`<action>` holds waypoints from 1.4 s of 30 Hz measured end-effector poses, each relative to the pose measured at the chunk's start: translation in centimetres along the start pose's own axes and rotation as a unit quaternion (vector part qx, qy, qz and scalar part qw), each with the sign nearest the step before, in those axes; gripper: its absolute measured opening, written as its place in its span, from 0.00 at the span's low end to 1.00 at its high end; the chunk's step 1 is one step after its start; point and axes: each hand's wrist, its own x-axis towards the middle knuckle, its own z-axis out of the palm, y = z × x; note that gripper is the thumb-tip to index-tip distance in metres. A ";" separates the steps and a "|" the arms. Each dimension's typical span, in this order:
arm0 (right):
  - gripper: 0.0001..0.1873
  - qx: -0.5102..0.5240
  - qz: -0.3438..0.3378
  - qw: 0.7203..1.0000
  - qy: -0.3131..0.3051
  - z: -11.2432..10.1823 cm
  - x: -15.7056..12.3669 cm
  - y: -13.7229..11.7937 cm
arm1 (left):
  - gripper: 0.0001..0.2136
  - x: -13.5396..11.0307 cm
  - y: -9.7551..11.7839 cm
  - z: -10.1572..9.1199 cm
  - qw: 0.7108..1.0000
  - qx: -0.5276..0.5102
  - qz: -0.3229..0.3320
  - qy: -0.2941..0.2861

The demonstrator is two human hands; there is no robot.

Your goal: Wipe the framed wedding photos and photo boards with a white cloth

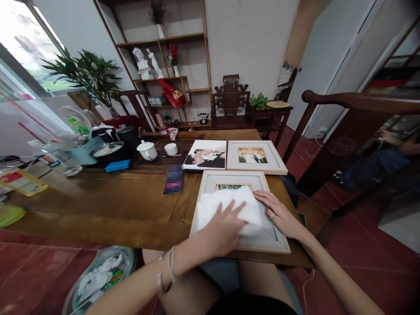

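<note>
A picture frame (277,238) with a pale wood edge and a light grey mat lies flat at the table's front edge. Over its middle is spread a white tissue or cloth (210,205), which covers most of the small photo (226,187). My left hand (226,225) presses on this white sheet with its fingers spread. On the right side of the frame rests my right hand (274,210), wearing a ring, its fingers stretched out and the tips at the sheet's edge.
Behind lie a second framed photo (275,162) and a photo panel (205,155). A dark phone-like item (173,179), a blue block (118,166), a white lidded teapot (147,150) and a cup (171,149) stand leftward. A lined bin (131,258) is on the floor.
</note>
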 end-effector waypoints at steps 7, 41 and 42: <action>0.24 -0.010 -0.003 1.000 0.002 0.1 -0.1 0.1 | 0.24 8.5 -4.9 -1.9 0.985 0.072 0.067 0.140; 0.23 0.002 0.019 1.000 -0.001 0.0 0.1 -0.4 | 0.15 1.5 4.3 3.0 0.995 0.075 0.002 0.061; 0.23 0.000 0.012 1.000 -0.002 0.0 0.0 -0.3 | 0.14 1.3 3.3 2.9 0.995 0.072 -0.019 0.063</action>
